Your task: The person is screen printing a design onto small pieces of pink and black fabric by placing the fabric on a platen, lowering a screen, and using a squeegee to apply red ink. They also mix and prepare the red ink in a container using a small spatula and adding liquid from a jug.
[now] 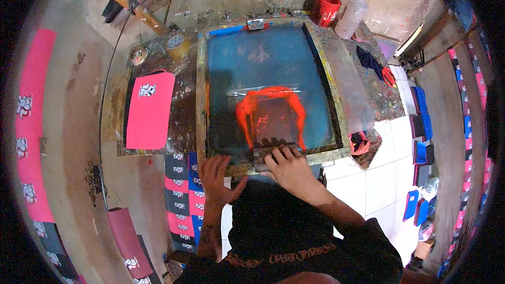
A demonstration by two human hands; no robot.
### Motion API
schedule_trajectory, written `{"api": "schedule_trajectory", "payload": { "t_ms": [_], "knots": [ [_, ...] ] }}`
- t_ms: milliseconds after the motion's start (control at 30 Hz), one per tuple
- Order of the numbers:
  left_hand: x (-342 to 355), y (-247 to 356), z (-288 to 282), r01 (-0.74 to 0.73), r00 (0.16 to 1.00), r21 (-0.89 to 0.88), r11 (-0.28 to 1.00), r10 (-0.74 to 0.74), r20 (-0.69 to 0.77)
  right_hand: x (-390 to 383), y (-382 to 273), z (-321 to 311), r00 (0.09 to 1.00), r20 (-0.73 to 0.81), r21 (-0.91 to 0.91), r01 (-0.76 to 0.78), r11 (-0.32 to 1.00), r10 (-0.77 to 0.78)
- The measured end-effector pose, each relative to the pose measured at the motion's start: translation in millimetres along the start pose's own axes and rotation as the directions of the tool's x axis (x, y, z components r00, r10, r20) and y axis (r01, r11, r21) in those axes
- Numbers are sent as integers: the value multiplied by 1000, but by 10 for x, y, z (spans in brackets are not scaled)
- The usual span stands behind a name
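Note:
A wooden screen-printing frame point(342, 121) with blue mesh point(273, 42) lies on the worktable before me. Bright orange-red ink point(298, 118) forms an arch on the mesh, around a darker patch. At the near edge of the mesh, my right hand point(292, 171) has its fingers bent over a squeegee point(260, 159), mostly covered by the hand. My left hand point(216, 179) is at the frame's near left corner, fingers spread and holding nothing; whether it presses on the wood I cannot tell. Left of the frame rests a pink sheet point(150, 113) with a small black-and-white print.
A metal clamp point(255, 24) sits at the frame's far edge. Behind it on the right stand a red cup point(325, 9) and a translucent bottle point(351, 18). Red-handled scissors point(389, 77) lie at the table's right. Printed pink pieces point(37, 126) line the far left.

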State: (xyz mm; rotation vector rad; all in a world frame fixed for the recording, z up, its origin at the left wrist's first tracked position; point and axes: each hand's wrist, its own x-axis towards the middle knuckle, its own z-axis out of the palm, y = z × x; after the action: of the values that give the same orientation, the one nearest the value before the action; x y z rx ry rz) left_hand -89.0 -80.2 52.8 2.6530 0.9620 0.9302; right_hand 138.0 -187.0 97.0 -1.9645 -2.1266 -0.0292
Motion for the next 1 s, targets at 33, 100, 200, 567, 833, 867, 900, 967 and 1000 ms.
{"api": "schedule_trajectory", "payload": {
  "t_ms": [33, 100, 200, 567, 833, 867, 900, 967, 1000],
  "knots": [
    [-81, 22, 26, -2, 999, 27, 1000, 0, 44, -21, -21, 43, 998, 65, 32, -28, 999, 26],
    [-208, -18, 112, -8, 998, 89, 996, 3, 55, -17, -66, -18, 999, 46, 56, -19, 998, 16],
    [-249, -75, 154, 10, 996, 106, 994, -19, 87, -44, -104, -97, 999, 2, 90, -44, 995, 44],
    [110, -19, -256, -48, 999, 0, 999, 48, -16, 26, -247, -598, 997, -68, -50, -43, 998, 40],
    [1094, 386, -773, -269, 915, 246, 931, 327, -236, 1096, 279, -1813, 890, -426, -195, 88, 977, -165],
    [1092, 297, -547, -245, 950, 149, 958, 268, -159, 1319, 262, -2137, 940, -309, -136, 108, 985, -146],
    [1139, 222, -290, -215, 973, 40, 976, 217, -78, 1456, 246, -2405, 964, -240, -179, 74, 981, -117],
    [1100, -57, 443, -51, 998, 3, 999, 51, 39, 1735, 432, -2681, 938, -300, -191, 122, 974, -176],
    [995, -275, 829, -22, 999, 93, 995, 20, 27, 1776, 427, -2847, 939, -297, -172, 123, 977, -171]
  ]
}}
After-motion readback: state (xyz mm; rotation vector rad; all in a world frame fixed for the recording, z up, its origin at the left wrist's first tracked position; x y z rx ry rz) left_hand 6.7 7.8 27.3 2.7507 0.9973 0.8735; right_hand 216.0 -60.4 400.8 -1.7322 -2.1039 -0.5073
